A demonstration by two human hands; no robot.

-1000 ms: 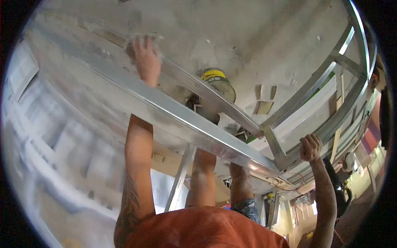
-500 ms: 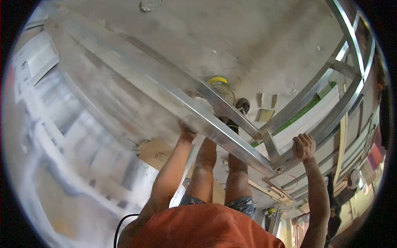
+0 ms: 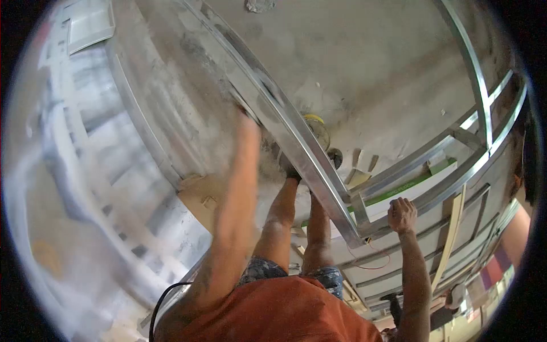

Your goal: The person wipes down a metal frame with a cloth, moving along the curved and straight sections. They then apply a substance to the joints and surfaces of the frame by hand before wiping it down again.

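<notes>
A frame of shiny metal channels (image 3: 296, 149) stands before me, one long side running to the upper left, the other curving to the upper right in the wide view. My left hand (image 3: 248, 121) is at the outer edge of the long side, smeared by motion; its fingers cannot be made out. A dark narrow strip shows beside it. My right hand (image 3: 402, 215) is closed, its fingers curled over the frame's rail just right of the near corner. A thin red wire (image 3: 373, 267) hangs near that corner.
A green and white box (image 3: 407, 191) shows through the frame. Near my feet are a round yellow-rimmed object (image 3: 317, 126) and card scraps (image 3: 359, 175). Brown cardboard (image 3: 200, 199) lies to the left. Metal studs (image 3: 137, 108) run along the left, and a pale wooden strip (image 3: 451, 242) is at the right.
My left hand has moved up and away from me along the long side. In view, the frame's long side has turned steeper, and my right hand with the near corner has shifted left and slightly down.
</notes>
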